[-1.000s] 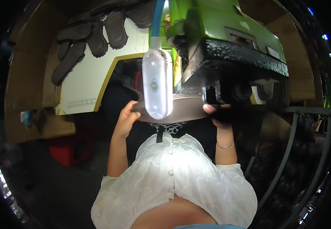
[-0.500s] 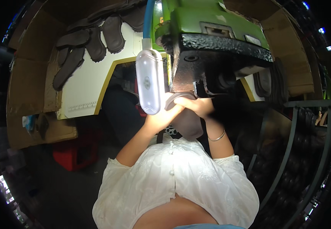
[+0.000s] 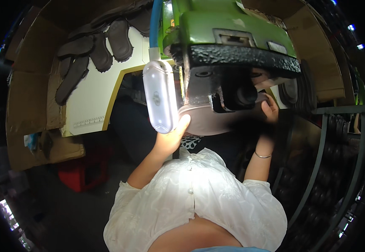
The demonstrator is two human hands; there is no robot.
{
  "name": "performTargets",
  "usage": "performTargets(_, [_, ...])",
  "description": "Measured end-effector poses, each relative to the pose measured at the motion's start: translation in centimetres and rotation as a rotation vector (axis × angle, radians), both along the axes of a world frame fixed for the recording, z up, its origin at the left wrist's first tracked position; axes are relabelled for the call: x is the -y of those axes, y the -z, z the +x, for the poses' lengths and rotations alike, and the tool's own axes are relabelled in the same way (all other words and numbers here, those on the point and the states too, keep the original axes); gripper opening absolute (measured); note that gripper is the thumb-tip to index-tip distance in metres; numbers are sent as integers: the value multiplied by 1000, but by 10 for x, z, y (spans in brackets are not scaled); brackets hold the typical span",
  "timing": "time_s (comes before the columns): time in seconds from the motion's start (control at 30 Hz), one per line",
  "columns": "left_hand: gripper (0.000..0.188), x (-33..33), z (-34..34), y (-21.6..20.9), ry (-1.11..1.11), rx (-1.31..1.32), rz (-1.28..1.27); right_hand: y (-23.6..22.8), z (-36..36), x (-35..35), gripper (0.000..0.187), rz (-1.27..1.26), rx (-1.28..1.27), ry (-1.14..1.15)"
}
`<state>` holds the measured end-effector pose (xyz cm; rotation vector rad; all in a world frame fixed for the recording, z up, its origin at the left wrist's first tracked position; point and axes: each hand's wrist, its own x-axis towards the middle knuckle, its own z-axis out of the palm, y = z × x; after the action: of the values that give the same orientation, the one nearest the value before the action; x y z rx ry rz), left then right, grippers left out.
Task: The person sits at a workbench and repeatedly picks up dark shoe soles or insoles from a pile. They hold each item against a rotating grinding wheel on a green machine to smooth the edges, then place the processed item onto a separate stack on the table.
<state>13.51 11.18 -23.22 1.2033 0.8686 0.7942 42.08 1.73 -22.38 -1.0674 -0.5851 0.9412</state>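
Observation:
A grey-brown shoe sole (image 3: 209,121) lies crosswise under the black head of a green machine (image 3: 233,33). Gripping its left end is my left hand (image 3: 172,136), thumb on top, its fingers partly hidden by the pale lamp (image 3: 159,94). My right hand (image 3: 270,110) grips the other end, to the right of the machine head. A dark blur covers part of the sole's right half and my right wrist. The machine's working point, where it meets the sole, is hidden.
Several similar soles (image 3: 119,40) lie on the white tabletop (image 3: 85,101) at left, inside cardboard walls (image 3: 31,92). More soles (image 3: 289,90) stand at right. A red stool (image 3: 81,172) is on the floor at lower left; a metal rack (image 3: 317,168) stands at lower right.
My right hand has moved right, away from the left hand. The sole has turned from pointing toward me to lying crosswise under the machine head. The view has shifted slightly.

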Motion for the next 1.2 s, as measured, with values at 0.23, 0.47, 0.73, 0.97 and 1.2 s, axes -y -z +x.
performTargets(0.23, [17,-18,-52,-6,-60,50,56,-13,-91,-47,29,128,73,198])
performTargets(0.47, [20,-42,-114,10,-3,-102,7,10,-144,-51,22,187,190,69])
performTargets(0.73, [26,-20,-95,42,601,-338,115,-11,-134,-59,29,58,381,-318])
performTargets(0.97, [38,25,-22,52,856,-383,266,-35,-138,-73,33,55,469,-301])
performTargets(1.2, [39,8,-3,33,583,-540,309,-54,-76,-51,22,-70,1107,-111])
